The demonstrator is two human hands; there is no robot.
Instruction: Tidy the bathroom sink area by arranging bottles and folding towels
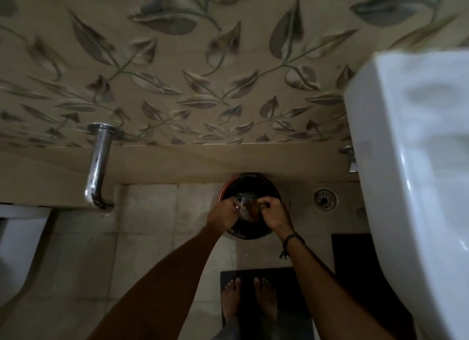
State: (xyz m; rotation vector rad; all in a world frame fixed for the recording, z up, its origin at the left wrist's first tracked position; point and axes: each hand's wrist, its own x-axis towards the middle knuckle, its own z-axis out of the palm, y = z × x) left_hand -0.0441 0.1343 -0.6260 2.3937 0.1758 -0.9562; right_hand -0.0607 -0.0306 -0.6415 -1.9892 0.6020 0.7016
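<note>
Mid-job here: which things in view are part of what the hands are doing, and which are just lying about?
In use: left hand, right hand, crumpled item both grip (too blurred to identify), dark round bin.
Lying about: chrome pipe, floor drain, dark mat, white basin.

Logged bin [250, 185] on floor [152, 212], against ledge [177, 162]. Drain [324, 199] at its 3 o'clock, pipe [97, 167] at 10 o'clock, mat [291, 289] under feet [231, 296] at 6 o'clock, basin [418, 162] at 2 o'clock.

Bathrm: sink [406, 177], flr drain [325, 199].
</note>
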